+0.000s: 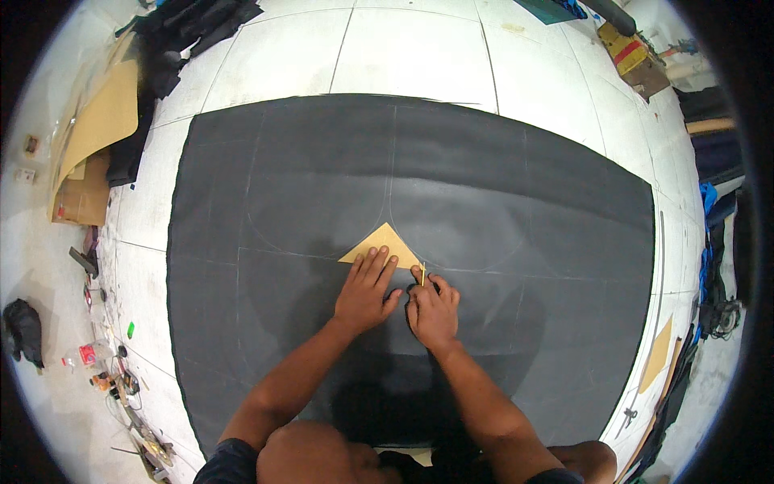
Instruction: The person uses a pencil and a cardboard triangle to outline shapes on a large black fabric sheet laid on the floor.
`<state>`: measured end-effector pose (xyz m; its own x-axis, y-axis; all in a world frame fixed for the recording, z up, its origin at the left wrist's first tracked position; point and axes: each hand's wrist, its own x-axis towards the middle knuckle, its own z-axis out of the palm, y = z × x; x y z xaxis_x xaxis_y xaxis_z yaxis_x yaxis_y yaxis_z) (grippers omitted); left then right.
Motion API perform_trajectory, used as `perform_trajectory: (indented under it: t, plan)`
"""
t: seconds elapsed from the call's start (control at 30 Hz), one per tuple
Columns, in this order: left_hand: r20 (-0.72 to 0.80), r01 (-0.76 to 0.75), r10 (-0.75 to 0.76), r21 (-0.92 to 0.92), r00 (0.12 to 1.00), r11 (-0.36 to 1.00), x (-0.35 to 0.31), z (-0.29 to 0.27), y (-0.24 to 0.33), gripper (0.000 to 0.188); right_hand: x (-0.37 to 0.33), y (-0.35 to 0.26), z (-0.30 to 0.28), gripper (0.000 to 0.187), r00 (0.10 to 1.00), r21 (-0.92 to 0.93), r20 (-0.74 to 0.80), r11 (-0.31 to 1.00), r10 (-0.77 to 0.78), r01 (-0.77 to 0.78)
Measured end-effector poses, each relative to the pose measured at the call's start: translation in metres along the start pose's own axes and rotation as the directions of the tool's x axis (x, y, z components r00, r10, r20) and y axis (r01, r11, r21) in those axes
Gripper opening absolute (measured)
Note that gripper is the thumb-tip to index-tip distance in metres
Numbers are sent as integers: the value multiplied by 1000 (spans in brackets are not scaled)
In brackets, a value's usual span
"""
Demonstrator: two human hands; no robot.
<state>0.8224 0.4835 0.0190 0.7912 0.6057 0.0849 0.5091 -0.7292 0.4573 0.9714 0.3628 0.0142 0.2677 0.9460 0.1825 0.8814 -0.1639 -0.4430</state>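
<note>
A large black sheet of material (322, 145) is spread over a white tiled surface, with thin pale lines and curves drawn on it. On its middle lies a tan triangular card (384, 239), one corner pointing away from me. My left hand (369, 290) rests flat on the card's near edge, fingers stretched out. Close by on the right, my right hand (434, 313) pinches a thin yellow pen-like stick (423, 275) at the card's right corner. The stick's tip is too small to make out.
A tan sheet (105, 113) leans beside dark cloth at the far left. A clear bottle (87, 354), a black bag (22, 329) and several tools line the left side. Scissors (629, 417) and a tan strip (657, 355) lie at right; a box (635, 60) stands far right.
</note>
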Motion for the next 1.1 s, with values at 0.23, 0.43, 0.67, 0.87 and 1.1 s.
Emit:
perform_trajectory:
  t: [0.23, 0.43, 0.67, 0.87, 1.1]
  plan:
    - [-11, 8, -8, 45, 1000, 999, -1, 4, 0, 68, -2, 5, 0, 20, 998, 4, 7, 998, -64, 64]
    - [-14, 10, -9, 51, 1000, 999, -3, 4, -3, 66, 1, 1, 3, 21, 998, -9, -33, 999, -49, 49]
    - [-31, -25, 27, 48, 999, 999, -3, 6, -2, 67, 2, -2, -1, 21, 1000, -23, 17, 1000, -4, 4]
    - [26, 0, 0, 19, 1000, 1000, -1, 4, -2, 67, 1, 2, 0, 19, 1000, -42, 4, 999, -30, 30]
    - [50, 27, -27, 9, 998, 1000, -1, -1, 1, 66, 2, -2, -5, 18, 999, -51, 26, 998, -19, 20]
